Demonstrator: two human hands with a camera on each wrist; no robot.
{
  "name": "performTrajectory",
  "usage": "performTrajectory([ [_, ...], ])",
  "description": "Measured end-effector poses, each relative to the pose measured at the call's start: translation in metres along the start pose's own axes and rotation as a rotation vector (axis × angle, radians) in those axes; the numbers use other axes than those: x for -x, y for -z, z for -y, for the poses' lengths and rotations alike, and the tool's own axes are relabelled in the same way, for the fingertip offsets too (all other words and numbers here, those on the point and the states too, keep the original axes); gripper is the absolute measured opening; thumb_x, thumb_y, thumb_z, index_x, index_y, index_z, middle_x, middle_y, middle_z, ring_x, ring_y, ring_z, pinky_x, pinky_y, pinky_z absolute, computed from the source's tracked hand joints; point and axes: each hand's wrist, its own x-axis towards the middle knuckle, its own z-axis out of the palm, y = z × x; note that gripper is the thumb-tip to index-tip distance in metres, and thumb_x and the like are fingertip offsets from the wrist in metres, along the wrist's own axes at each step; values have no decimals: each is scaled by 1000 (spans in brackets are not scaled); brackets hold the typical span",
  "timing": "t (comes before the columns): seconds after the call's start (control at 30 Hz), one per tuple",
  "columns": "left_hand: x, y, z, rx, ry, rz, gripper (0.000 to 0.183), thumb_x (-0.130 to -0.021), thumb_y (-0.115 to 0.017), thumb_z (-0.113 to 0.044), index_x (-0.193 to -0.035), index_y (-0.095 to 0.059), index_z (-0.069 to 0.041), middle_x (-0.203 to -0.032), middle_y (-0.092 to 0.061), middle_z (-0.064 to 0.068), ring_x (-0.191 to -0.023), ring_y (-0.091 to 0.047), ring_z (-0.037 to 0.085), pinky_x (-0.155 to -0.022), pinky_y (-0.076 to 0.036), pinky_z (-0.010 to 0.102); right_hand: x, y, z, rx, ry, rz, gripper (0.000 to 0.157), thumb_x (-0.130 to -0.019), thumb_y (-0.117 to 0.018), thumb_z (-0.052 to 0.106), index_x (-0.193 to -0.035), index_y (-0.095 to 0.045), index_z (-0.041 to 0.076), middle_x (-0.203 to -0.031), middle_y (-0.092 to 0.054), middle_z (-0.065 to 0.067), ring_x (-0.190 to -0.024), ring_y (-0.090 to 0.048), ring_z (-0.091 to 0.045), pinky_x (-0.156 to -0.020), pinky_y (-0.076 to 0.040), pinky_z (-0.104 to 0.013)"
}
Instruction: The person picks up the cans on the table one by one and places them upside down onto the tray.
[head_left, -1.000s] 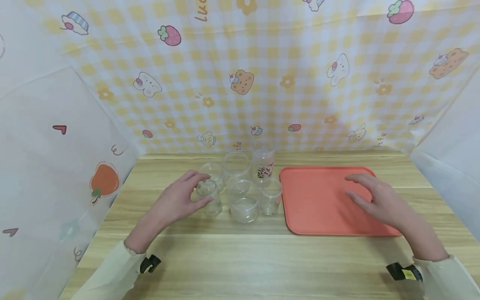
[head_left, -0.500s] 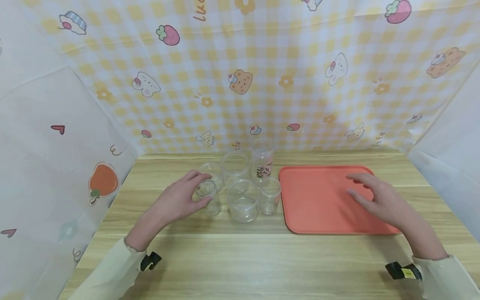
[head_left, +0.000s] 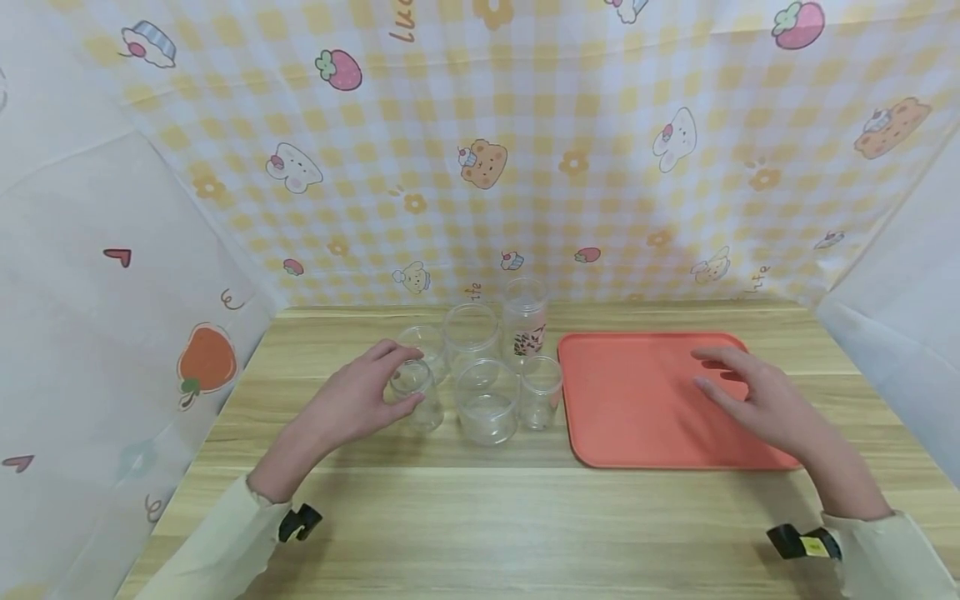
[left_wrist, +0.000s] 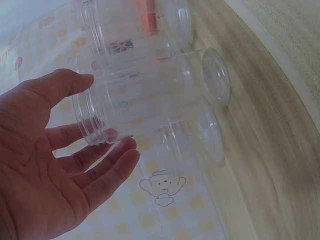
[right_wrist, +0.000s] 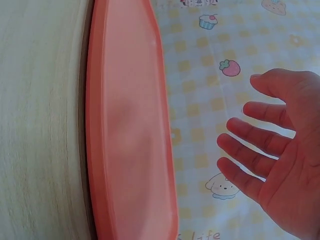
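My left hand (head_left: 360, 392) is round the mouth of a small clear jar (head_left: 426, 412), thumb on the near side and fingers on the far side. In the left wrist view, the thumb overlaps the threaded rim of that jar (left_wrist: 150, 85), and a fingertip shows through the clear wall. More see-through jars crowd beside it: a wide one (head_left: 487, 421), a narrow one (head_left: 541, 408), and a tall one (head_left: 527, 333) with a dark printed pattern behind it. My right hand (head_left: 757, 400) hovers over the red tray (head_left: 637, 400), fingers loosely bent, holding nothing.
Two further clear jars stand behind, a large one (head_left: 472, 333) and a low one (head_left: 423, 342). They stand on a wooden table (head_left: 480, 525). A checked yellow cloth (head_left: 570, 200) hangs along its back edge.
Both hands keep nearly the same place and pose. The jar's rim at my left hand shifts very slightly left; otherwise the view only wavers a little.
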Motion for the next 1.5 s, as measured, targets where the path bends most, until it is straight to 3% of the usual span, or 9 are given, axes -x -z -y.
performTrajectory([
  [0.2,2,1,1,8,9,-1,52,-89,-80,-25,-133,-61,-5,-123,-61,10,-91,-62,21,-76,-56,41,1,-1,-3,-80,-10,0,41,-92,-73,1,-132,-63,8,-123,-66,-7,-109,-61,-14,-91,-43,-8],
  [0.43,5,3,3,16,7,-8,52,-89,-80,-25,-133,-62,-4,-123,-61,9,-90,-62,21,-74,-57,40,2,-2,-4,-155,-81,26,38,-99,-67,5,-136,-61,10,-127,-63,-8,-110,-57,3,-89,-45,-8],
  [0.87,12,10,6,39,25,-30,50,-89,-81,-24,-131,-63,-6,-122,-62,7,-91,-63,20,-73,-56,38,1,-4,-4,-290,-143,-32,30,-101,-62,1,-131,-65,6,-122,-66,0,-107,-63,-3,-86,-49,-11],
  [1.5,20,37,5,20,55,-88,50,-88,-81,-27,-130,-64,-6,-117,-61,4,-87,-62,21,-75,-57,40,0,-5,-5,-305,-111,-46,30,-99,-62,-4,-128,-65,3,-120,-67,-2,-105,-65,-4,-84,-50,-12],
])
